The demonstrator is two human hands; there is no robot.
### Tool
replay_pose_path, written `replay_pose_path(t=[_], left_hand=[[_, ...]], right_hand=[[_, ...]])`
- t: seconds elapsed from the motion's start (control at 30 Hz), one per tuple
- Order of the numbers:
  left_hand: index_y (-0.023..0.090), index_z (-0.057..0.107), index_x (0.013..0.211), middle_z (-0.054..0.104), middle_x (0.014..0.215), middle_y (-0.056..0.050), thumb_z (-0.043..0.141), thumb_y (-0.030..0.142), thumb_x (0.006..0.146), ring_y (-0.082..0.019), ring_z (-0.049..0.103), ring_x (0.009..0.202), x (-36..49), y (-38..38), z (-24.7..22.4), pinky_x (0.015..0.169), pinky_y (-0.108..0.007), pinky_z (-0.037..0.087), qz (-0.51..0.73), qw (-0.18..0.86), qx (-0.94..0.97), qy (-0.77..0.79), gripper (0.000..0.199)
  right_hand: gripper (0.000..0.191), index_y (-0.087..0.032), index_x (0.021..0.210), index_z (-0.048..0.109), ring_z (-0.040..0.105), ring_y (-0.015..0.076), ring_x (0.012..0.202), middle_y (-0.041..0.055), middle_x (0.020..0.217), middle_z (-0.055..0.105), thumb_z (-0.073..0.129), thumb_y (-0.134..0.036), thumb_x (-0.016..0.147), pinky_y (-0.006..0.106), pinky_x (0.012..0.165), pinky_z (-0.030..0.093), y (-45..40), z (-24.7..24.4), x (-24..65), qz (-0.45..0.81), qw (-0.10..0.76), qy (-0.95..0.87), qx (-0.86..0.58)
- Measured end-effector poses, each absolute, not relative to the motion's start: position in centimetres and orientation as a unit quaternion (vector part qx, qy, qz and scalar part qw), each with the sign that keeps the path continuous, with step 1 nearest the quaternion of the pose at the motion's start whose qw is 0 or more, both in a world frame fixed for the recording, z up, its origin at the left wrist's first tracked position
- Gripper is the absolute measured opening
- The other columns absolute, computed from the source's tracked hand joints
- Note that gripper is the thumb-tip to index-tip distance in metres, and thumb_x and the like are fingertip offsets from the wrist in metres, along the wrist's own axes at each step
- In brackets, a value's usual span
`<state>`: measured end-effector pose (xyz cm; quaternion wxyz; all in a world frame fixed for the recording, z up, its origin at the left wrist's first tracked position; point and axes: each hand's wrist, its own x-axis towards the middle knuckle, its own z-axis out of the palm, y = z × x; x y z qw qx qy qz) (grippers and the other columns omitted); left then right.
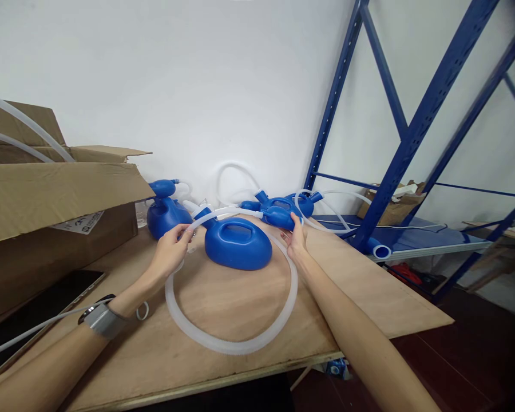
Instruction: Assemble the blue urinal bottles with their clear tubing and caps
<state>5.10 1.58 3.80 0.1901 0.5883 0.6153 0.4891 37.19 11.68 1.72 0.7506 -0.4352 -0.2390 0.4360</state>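
Note:
My left hand (175, 245) pinches a translucent white hose (227, 212) near the neck of a blue plastic urinal bottle (240, 252). The bottle lies on its side with its handle up. At the hose's other end is a blue bulb-shaped urinal head (278, 216), and my right hand (297, 237) is closed around it. A wide loop of the hose, drooping toward me, rests on the table in front of the bottle. Whether the hose joins the bottle's neck is hard to make out.
More blue bottles with hoses stand behind, one (167, 214) at left and others (306, 205) at right. An open cardboard box (60, 229) and a black tablet (43, 315) lie left on the wooden table (232, 306). A blue metal rack (395, 171) rises at right.

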Motion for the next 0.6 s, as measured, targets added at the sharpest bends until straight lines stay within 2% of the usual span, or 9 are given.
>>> replay_pose_path(t=[0.27,0.5,0.6], left_hand=[[0.021,0.073,0.113,0.076,0.106,-0.009,0.05,0.06,0.09,-0.026,0.067,0.085,5.04,1.64,3.64,0.069,-0.033,0.047,0.496,0.197,0.577,0.618,0.051],[0.02,0.073,0.112,0.075,0.097,-0.007,0.05,0.059,0.089,-0.027,0.067,0.086,5.14,1.63,3.53,0.069,-0.034,0.048,0.484,0.182,0.59,0.62,0.051],[0.02,0.072,0.113,0.076,0.099,-0.008,0.05,0.059,0.09,-0.028,0.068,0.089,5.26,1.58,3.56,0.071,-0.035,0.049,0.491,0.185,0.586,0.618,0.051]], right_hand=[[0.043,-0.027,0.11,0.065,0.072,0.0193,0.089,0.0015,0.116,0.073,0.076,-0.049,0.075,0.024,0.058,0.053,11.41,2.0,37.11,0.427,0.755,-0.234,-0.44],[0.042,-0.028,0.11,0.066,0.071,0.0187,0.087,0.0009,0.115,0.073,0.076,-0.048,0.075,0.023,0.057,0.052,11.21,2.1,36.92,0.429,0.754,-0.235,-0.439],[0.041,-0.028,0.109,0.066,0.071,0.0189,0.087,0.0004,0.114,0.074,0.076,-0.048,0.075,0.023,0.057,0.052,11.17,2.15,36.86,0.427,0.754,-0.236,-0.439]])
